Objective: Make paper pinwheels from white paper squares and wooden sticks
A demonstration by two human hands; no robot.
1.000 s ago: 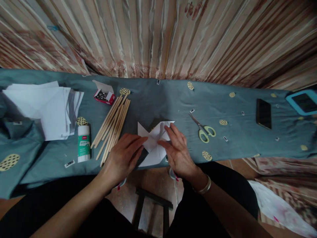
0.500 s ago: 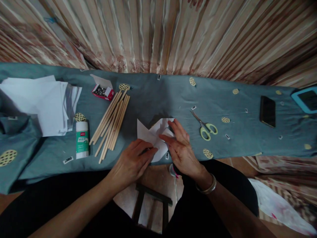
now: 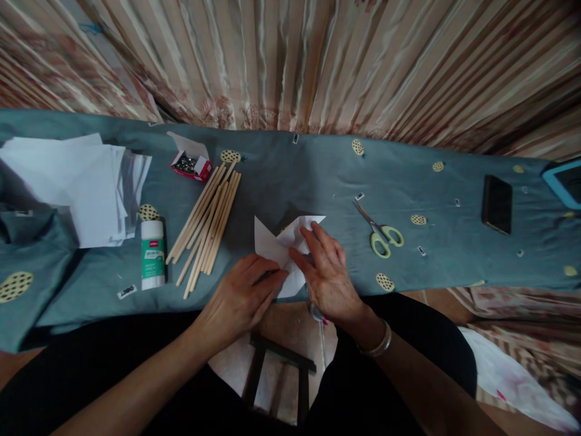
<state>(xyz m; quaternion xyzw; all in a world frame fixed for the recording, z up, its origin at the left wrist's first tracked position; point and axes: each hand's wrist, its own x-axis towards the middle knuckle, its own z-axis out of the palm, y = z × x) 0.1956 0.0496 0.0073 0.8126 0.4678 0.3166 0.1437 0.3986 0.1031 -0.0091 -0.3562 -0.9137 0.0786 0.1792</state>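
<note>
White folded paper [image 3: 269,241], one piece, lies at the bench's [image 3: 447,263] near edge, between one glue stick [image 3: 153,254] and one pair of scissors [image 3: 373,226]. From the head view, the left hand [image 3: 245,292], nearly closed, pinches its near side; the right hand [image 3: 327,275], half open, rests fingertips on the right flap. Two tips point away, leftward and rightward; I can't judge a long axis.
</note>
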